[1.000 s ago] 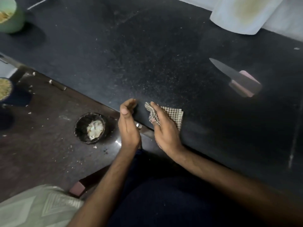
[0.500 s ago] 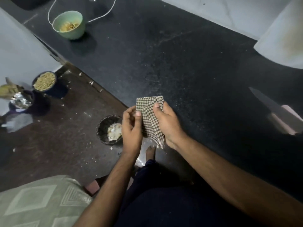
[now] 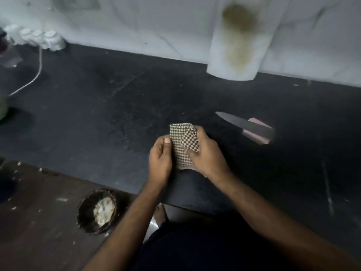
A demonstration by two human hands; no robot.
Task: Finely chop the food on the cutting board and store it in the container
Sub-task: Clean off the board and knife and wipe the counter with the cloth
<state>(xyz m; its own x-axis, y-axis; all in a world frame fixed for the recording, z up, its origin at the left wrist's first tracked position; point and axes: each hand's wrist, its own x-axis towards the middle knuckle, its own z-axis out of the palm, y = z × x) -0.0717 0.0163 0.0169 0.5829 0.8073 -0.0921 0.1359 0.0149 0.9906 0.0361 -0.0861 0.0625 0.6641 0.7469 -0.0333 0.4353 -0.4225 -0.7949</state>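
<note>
Both my hands hold a folded checked cloth [image 3: 180, 145] above the black counter [image 3: 97, 114]. My left hand [image 3: 160, 159] grips its left edge, thumb on top. My right hand [image 3: 207, 155] grips its right side with the fingers wrapped round it. A knife [image 3: 246, 127] with a pink handle lies on the counter to the right of the cloth, blade pointing left. A small dark bowl [image 3: 96, 211] holding pale chopped food sits on the brown surface [image 3: 39, 222] at lower left. A stained white cutting board [image 3: 240, 40] leans against the back wall.
A white power strip [image 3: 39, 37] with a cable lies at the back left. The rim of a green bowl [image 3: 3, 108] shows at the left edge. Food crumbs dot the brown surface. My foot [image 3: 161, 214] shows below the counter edge.
The cloth went from lying on the counter edge under my right hand to being held up in both hands. The view has swung up and right, bringing the back wall and cutting board into sight.
</note>
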